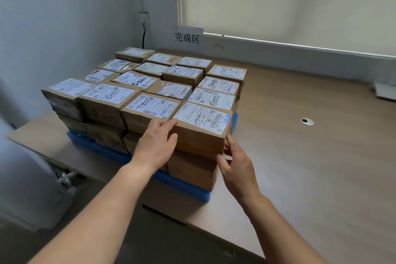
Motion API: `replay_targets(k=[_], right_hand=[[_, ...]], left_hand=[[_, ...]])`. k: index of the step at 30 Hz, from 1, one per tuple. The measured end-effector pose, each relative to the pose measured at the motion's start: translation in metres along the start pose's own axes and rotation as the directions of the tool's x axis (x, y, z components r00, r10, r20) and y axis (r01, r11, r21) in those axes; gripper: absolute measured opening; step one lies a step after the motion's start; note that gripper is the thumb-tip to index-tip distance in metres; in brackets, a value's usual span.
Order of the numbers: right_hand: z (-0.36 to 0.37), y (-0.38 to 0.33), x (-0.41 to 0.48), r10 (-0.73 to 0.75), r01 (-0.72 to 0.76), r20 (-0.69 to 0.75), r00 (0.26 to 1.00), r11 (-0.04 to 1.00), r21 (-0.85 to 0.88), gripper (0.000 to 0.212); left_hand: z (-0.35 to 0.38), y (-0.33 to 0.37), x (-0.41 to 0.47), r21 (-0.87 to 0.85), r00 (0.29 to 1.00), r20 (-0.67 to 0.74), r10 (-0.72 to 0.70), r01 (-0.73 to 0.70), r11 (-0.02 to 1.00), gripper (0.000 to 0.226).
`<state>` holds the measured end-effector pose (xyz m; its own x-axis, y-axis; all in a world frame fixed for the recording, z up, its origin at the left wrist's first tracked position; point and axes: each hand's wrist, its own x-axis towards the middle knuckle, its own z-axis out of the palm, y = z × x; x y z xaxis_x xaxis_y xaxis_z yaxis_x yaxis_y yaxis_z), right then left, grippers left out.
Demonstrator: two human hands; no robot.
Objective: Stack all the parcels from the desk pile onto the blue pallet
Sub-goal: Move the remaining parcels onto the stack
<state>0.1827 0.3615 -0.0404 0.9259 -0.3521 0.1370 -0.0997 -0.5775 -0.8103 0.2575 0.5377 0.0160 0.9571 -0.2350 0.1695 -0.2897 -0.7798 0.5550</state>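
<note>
Beyond the parcels [137, 80] on the blue pallet [100, 149], a wall sign [187, 37].

Walls: pale grey wall [64, 17] on the left, in soft shade.
Window: cream roller blind [289, 0] drawn down, with a thin line of daylight along its bottom edge.
Sign: white paper sign [187, 38] with black characters, beside the blind.
Cable: black cable [143, 34] hanging down the corner.
Table: light wood-grain table [321, 156] with a round grommet [307, 121].

Sixteen parcels [203, 118] make up the top layer; the ones beneath are partly hidden and uncountable. One pallet [100, 150], one sign [187, 38], one grommet [307, 121].
</note>
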Motion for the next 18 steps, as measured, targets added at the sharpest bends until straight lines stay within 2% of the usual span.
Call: replay_targets(k=[6,10,12,15,16,18], right_hand=[[0.009,-0.009,-0.005,0.045,-0.046,-0.091,0.995,0.999,-0.014,0.057],[0.008,-0.013,-0.014,0.04,-0.055,-0.147,0.988,0.994,-0.097,0.058],[0.004,-0.022,-0.017,-0.038,-0.014,-0.251,0.967,0.979,-0.203,0.056],[-0.002,-0.049,-0.011,-0.26,0.104,-0.385,0.885,0.919,-0.38,0.056],[-0.004,-0.061,-0.007,-0.315,0.135,-0.38,0.87,0.892,-0.431,0.057],[-0.005,-0.088,0.005,-0.33,0.166,-0.261,0.907,0.851,-0.499,0.061]], left_hand=[[-0.006,-0.005,0.008,0.055,0.993,0.04,0.107,-0.109,0.992,0.047],[-0.019,-0.021,0.009,0.039,0.987,-0.017,0.162,-0.161,0.986,0.044],[-0.03,-0.031,0.012,0.042,0.982,-0.051,0.184,-0.182,0.982,0.043],[-0.047,-0.046,0.02,0.106,0.972,-0.071,0.226,-0.218,0.97,0.045],[-0.052,-0.051,0.024,0.127,0.969,-0.072,0.235,-0.225,0.966,0.047],[-0.062,-0.06,0.032,0.174,0.969,-0.058,0.239,-0.226,0.959,0.049]])
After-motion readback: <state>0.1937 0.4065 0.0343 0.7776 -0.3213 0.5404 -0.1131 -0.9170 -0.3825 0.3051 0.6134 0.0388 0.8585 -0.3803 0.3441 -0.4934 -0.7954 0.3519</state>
